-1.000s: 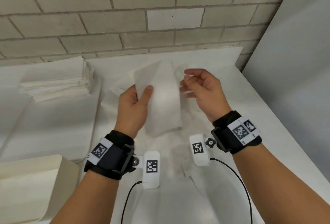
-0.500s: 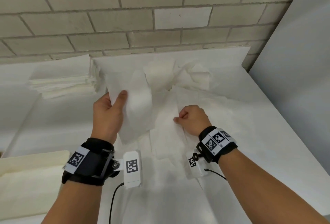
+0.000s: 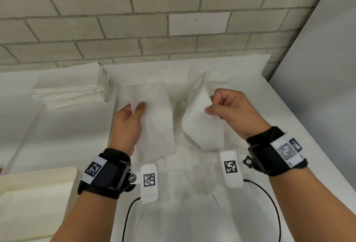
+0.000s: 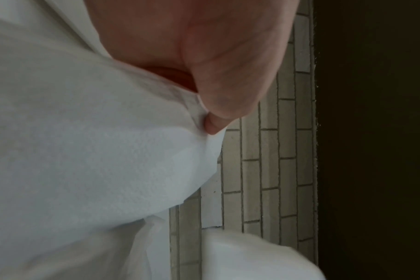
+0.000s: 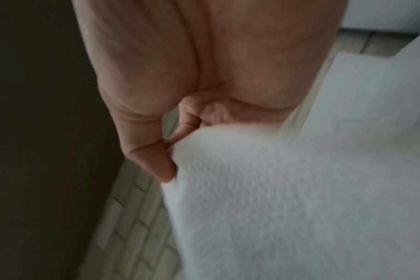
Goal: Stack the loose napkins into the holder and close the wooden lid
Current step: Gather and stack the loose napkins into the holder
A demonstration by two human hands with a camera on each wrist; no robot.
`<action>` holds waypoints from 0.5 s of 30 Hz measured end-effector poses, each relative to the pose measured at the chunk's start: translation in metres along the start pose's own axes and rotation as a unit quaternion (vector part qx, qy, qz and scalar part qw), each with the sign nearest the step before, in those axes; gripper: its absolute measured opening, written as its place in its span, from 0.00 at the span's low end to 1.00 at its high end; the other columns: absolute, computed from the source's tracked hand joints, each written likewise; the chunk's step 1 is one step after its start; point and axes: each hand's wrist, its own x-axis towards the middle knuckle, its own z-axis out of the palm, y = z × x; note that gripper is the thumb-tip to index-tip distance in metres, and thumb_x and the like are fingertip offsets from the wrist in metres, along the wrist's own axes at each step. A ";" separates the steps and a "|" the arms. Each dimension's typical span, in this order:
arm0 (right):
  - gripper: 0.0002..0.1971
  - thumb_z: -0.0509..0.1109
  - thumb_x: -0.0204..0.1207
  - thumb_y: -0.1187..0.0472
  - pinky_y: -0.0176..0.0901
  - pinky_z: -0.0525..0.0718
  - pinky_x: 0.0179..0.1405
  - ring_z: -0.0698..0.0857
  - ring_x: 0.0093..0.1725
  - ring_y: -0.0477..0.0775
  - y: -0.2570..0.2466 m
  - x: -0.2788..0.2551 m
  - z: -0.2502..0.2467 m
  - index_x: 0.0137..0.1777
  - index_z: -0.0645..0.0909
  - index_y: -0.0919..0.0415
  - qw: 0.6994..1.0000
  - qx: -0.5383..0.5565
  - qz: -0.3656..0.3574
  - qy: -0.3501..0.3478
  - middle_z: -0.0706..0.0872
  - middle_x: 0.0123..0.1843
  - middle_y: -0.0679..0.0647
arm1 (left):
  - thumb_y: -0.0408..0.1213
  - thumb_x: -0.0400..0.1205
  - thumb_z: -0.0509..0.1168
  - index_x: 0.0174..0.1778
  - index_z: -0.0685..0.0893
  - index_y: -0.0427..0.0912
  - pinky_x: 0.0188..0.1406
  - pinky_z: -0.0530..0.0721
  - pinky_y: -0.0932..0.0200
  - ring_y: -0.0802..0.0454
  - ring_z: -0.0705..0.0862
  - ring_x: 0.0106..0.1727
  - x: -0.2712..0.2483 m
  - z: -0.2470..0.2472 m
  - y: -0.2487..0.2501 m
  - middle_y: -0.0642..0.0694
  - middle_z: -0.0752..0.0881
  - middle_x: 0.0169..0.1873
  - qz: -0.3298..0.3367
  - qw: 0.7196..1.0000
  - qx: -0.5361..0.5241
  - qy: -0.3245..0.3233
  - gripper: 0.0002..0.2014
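Note:
My left hand (image 3: 133, 112) pinches a white folded napkin (image 3: 154, 120) by its upper left corner and holds it up above the table; the same napkin (image 4: 89, 151) fills the left wrist view under my thumb. My right hand (image 3: 221, 106) pinches a second white napkin (image 3: 202, 124) by its top edge, which hangs curled; that napkin (image 5: 288, 199) shows in the right wrist view. Several loose napkins (image 3: 192, 174) lie crumpled on the white table (image 3: 289, 135) beneath both hands. A neat napkin stack (image 3: 71, 87) sits at the back left. A pale wooden piece (image 3: 36, 199) lies at the lower left.
A brick wall (image 3: 154, 20) runs along the back edge of the table. A grey panel (image 3: 327, 68) rises at the right. Cables (image 3: 273, 212) hang from the wrist cameras near the front edge.
My right hand went down to the loose pile, gripped a napkin and has lifted it up to the right. My left hand keeps holding its napkin, shifted slightly left.

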 end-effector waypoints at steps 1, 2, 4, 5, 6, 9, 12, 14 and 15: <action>0.18 0.73 0.70 0.82 0.28 0.73 0.31 0.74 0.25 0.40 -0.010 -0.003 0.001 0.30 0.72 0.62 0.999 0.027 -0.024 -0.022 0.75 0.24 0.46 | 0.39 0.87 0.65 0.50 0.90 0.44 0.62 0.87 0.46 0.46 0.91 0.53 0.001 0.004 0.001 0.46 0.94 0.48 -0.005 1.000 -0.005 -0.007 0.08; 0.16 0.73 0.69 0.82 0.29 0.74 0.30 0.75 0.26 0.43 -0.019 -0.004 0.003 0.34 0.75 0.62 0.997 0.062 -0.038 -0.035 0.77 0.25 0.47 | 0.39 0.88 0.65 0.49 0.91 0.43 0.62 0.86 0.45 0.45 0.91 0.53 0.001 0.008 0.002 0.44 0.93 0.49 -0.009 1.000 -0.006 -0.015 0.09; 0.15 0.73 0.70 0.82 0.31 0.76 0.30 0.78 0.27 0.45 -0.024 -0.004 0.008 0.45 0.79 0.62 0.992 0.117 -0.040 -0.031 0.81 0.28 0.48 | 0.39 0.87 0.65 0.49 0.90 0.38 0.61 0.84 0.43 0.43 0.90 0.52 0.002 0.016 0.004 0.40 0.92 0.49 -0.013 0.999 -0.014 -0.034 0.10; 0.16 0.73 0.71 0.81 0.33 0.79 0.31 0.80 0.28 0.47 -0.023 -0.003 0.011 0.51 0.79 0.62 0.991 0.131 -0.032 -0.020 0.83 0.30 0.50 | 0.38 0.87 0.65 0.50 0.89 0.33 0.61 0.84 0.42 0.43 0.89 0.51 0.001 0.020 0.005 0.38 0.92 0.49 -0.011 0.999 -0.016 -0.046 0.11; 0.18 0.74 0.71 0.80 0.35 0.82 0.34 0.84 0.31 0.49 -0.020 -0.001 0.016 0.56 0.80 0.62 0.990 0.140 -0.020 -0.007 0.86 0.33 0.52 | 0.36 0.86 0.65 0.51 0.86 0.28 0.60 0.83 0.42 0.43 0.88 0.50 0.000 0.024 0.006 0.37 0.91 0.48 -0.010 0.998 -0.014 -0.058 0.12; 0.18 0.78 0.70 0.75 0.47 0.88 0.42 0.89 0.38 0.55 0.006 0.005 0.033 0.58 0.81 0.62 0.992 0.117 0.016 0.051 0.89 0.39 0.58 | 0.32 0.86 0.64 0.49 0.87 0.29 0.57 0.88 0.46 0.44 0.90 0.49 -0.006 0.036 0.010 0.41 0.92 0.46 -0.015 0.995 -0.027 -0.094 0.10; 0.19 0.82 0.69 0.68 0.57 0.89 0.51 0.89 0.41 0.59 0.040 0.009 0.047 0.58 0.81 0.60 0.990 0.083 0.062 0.099 0.89 0.40 0.60 | 0.31 0.87 0.62 0.49 0.88 0.36 0.48 0.90 0.49 0.44 0.91 0.47 -0.012 0.045 0.009 0.42 0.93 0.44 -0.045 0.992 -0.058 -0.103 0.10; 0.21 0.83 0.69 0.61 0.61 0.89 0.54 0.88 0.42 0.61 0.054 0.010 0.051 0.60 0.82 0.62 0.989 0.066 0.080 0.109 0.87 0.41 0.66 | 0.36 0.89 0.61 0.55 0.89 0.39 0.54 0.90 0.47 0.44 0.91 0.52 -0.014 0.048 0.004 0.42 0.93 0.48 -0.063 0.991 -0.064 -0.099 0.11; 0.18 0.83 0.70 0.58 0.61 0.89 0.50 0.85 0.38 0.62 0.057 0.010 0.052 0.55 0.83 0.65 0.989 0.051 0.079 0.110 0.85 0.39 0.68 | 0.41 0.90 0.61 0.59 0.88 0.40 0.57 0.89 0.46 0.44 0.91 0.56 -0.013 0.048 0.001 0.43 0.93 0.52 -0.072 0.990 -0.070 -0.095 0.13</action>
